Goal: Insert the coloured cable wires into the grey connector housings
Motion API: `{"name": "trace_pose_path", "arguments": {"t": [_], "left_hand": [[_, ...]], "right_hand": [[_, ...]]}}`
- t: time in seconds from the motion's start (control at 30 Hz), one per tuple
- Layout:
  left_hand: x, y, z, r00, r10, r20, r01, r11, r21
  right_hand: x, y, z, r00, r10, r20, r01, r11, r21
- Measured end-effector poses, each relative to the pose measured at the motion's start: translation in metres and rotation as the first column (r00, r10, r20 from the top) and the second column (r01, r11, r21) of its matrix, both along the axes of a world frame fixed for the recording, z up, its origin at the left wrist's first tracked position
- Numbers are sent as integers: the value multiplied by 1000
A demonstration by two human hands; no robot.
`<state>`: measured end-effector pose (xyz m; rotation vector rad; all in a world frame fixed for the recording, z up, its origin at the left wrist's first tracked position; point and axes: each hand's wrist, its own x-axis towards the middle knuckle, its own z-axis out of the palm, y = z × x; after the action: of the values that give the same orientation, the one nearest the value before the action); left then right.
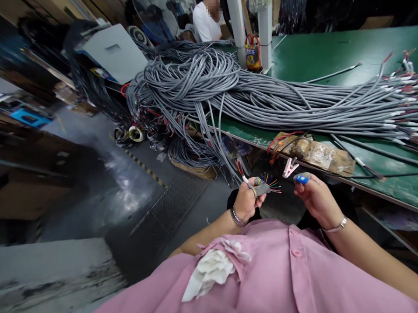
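Note:
My left hand (247,202) is closed round the end of a grey cable (261,189), whose thin coloured wires fan out to the right. Another cable end with a white sleeve and reddish wires sticks up from the same hand. To the right, apart from the wires, my right hand (315,196) has its fingers drawn together, with blue and grey coverings on the fingertips; whether anything is pinched there is too small to tell. A pink clip (290,167) sits at the table edge between and above my hands.
A large bundle of grey cables (261,93) lies across the green table (315,53). A taped brown block (317,155) is at its near edge. Left of it stands a light grey box (114,51). A person in white (205,21) is beyond the table.

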<state>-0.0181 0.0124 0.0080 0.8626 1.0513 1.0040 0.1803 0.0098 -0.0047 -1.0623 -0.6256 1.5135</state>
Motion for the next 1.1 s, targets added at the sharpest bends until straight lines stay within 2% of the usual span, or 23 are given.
{"name": "trace_pose_path", "arguments": {"t": [0.07, 0.13, 0.27, 0.33, 0.4, 0.5, 0.53, 0.6, 0.67, 0.73, 0.9, 1.1], "left_hand": [[-2, 6, 5, 996, -77, 42, 77, 997, -17], [-2, 11, 11, 980, -176, 87, 180, 983, -40], [3, 21, 19, 913, -374, 164, 391, 916, -87], [6, 26, 18, 866, -445, 229, 476, 873, -101], [9, 30, 16, 824, -485, 293, 533, 838, -113], [14, 37, 11, 793, -496, 355, 569, 810, -140], [15, 39, 10, 788, -494, 368, 575, 804, -151], [18, 42, 7, 781, -483, 395, 580, 796, -173], [19, 44, 5, 770, -474, 428, 587, 788, -183], [19, 46, 2, 750, -472, 464, 601, 779, -179], [18, 46, -6, 733, -455, 506, 610, 769, -191], [19, 48, -14, 750, -432, 501, 593, 774, -222]], "right_hand": [[5, 8, -3, 998, 17, -68, -20, 999, -51], [6, 17, -3, 988, 95, -119, -104, 992, -71], [-2, 30, 3, 951, 259, -166, -264, 964, -6], [-6, 33, 5, 955, 268, -125, -265, 963, 44], [-8, 34, 3, 983, 180, -21, -177, 979, 103], [-10, 33, -2, 983, -80, 165, 44, 977, 208], [-10, 32, -4, 974, -125, 187, 81, 971, 227], [-14, 31, -3, 987, -76, 140, 46, 977, 208], [-18, 31, 1, 998, 55, 0, -55, 988, 142], [-23, 31, 6, 982, 125, -144, -115, 991, 74], [-27, 35, 10, 946, 69, -318, -74, 997, -5], [-30, 36, 8, 950, 0, -311, 0, 1000, 1]]}}
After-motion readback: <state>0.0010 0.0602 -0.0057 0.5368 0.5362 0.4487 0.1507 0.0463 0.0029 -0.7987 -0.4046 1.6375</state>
